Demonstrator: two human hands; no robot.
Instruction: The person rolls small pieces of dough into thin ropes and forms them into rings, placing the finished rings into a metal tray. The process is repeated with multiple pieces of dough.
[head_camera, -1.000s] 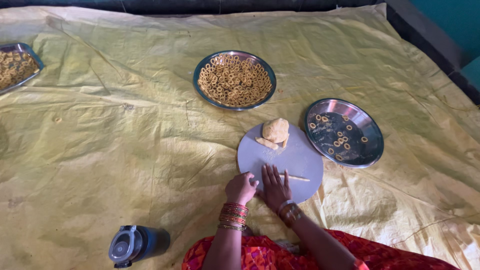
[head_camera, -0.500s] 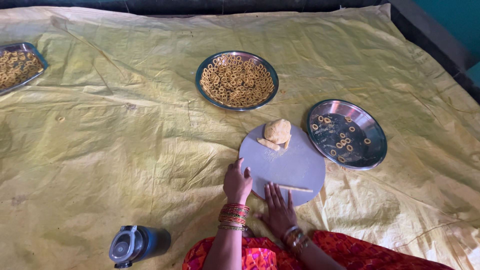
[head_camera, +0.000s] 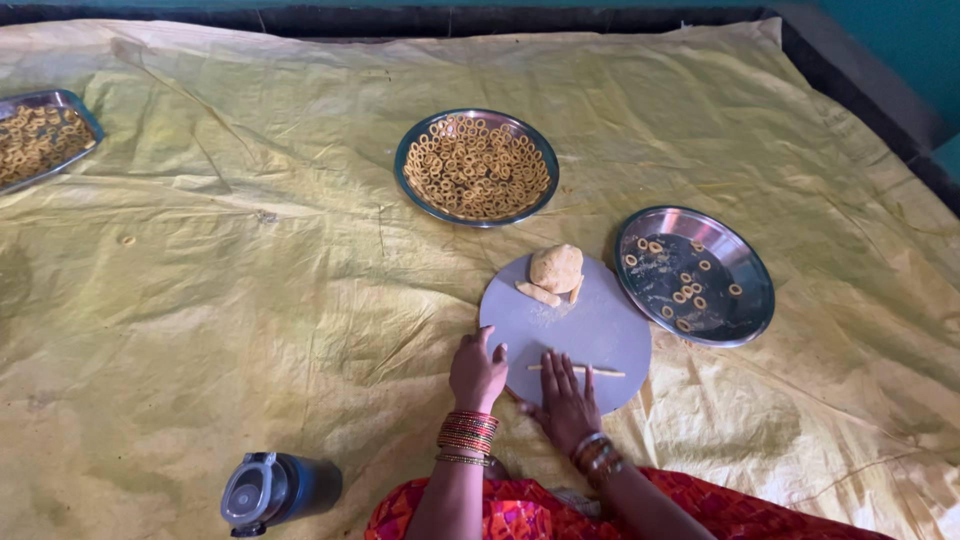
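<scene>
We see the right hand (head_camera: 566, 402) lying flat and open on the near part of the round grey board (head_camera: 560, 325), its fingertips just touching a thin rolled strand of dough (head_camera: 578, 369); the grip holds nothing, the palm simply presses down. The strand lies just beyond those fingers, its long axis running left to right across the board, so it sits crosswise to the hand. The left hand (head_camera: 477, 372) rests at the board's near left edge, fingers loosely spread and closed on nothing, a little farther from the strand than the right. At the far side of the board we see a lump of dough (head_camera: 556, 268) with two small cut pieces beside it. To the right, just beside the board, stands a steel plate (head_camera: 735, 320) with a few small dough rings; farther off is a fuller plate of rings (head_camera: 476, 167), and another tray (head_camera: 40, 135) at the far left. Everything rests on a yellow sheet (head_camera: 250, 290), with a dark bottle (head_camera: 275, 490) lying near the left arm
</scene>
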